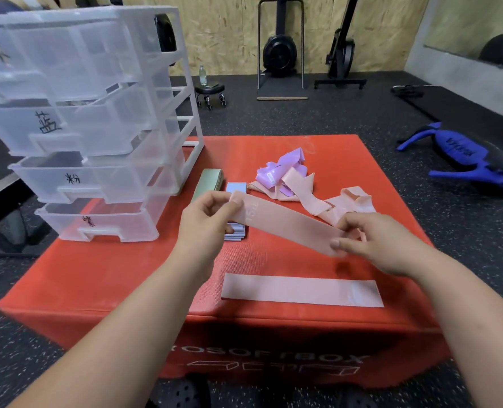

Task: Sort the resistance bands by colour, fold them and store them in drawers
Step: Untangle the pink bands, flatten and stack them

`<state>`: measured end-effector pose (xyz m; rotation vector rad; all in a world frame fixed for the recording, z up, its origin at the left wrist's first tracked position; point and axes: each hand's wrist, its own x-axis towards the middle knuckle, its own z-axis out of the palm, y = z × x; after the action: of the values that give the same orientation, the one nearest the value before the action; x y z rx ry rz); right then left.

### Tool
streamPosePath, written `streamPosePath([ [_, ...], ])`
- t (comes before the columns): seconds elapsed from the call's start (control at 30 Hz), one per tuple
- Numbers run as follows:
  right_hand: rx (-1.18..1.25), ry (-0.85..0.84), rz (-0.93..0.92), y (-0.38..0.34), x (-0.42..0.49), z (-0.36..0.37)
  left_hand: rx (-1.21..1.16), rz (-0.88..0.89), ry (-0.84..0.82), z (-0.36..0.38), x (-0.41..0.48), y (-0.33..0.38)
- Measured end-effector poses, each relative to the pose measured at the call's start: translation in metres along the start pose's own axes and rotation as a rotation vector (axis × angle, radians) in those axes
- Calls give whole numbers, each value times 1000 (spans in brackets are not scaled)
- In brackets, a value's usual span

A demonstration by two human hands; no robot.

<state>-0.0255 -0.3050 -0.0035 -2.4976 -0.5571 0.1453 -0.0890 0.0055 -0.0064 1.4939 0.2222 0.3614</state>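
The drawer unit point(97, 136) stands on the bench's point(111, 284) left rear. Folded bands point(236, 188) lie just right of it, with a loose heap of bands point(288, 178) farther right. A flat band point(301, 290) lies near the front edge. Behind it, the left hand point(206, 219) and right hand point(382, 242) hold a raised band point(288, 228) above the middle.

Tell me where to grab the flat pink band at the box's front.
Likely pinch its right short end, coming from above: the flat pink fabric band lies flush on the red padded box, so only an end lifts easily, nearest the right hand.
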Motion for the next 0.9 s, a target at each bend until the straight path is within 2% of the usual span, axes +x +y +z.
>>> streamPosePath([
  [0.13,-37,-6,42,18,-18,-14,57,-33,-18,-11,-8,-8],
  [0.23,67,-4,88,29,-31,-20,96,-106,-4,-24,-10,-11],
  [0.43,202,-19,181,42,-46,-13,436,-260,-155,-40,-21,-24],
  [0.63,116,-89,271,54,-43,4,908,-70,-246,-45,-19,-42],
  [0.9,-162,-105,268,49,-43,16,1197,47,-362,-42,-18,-51],
])
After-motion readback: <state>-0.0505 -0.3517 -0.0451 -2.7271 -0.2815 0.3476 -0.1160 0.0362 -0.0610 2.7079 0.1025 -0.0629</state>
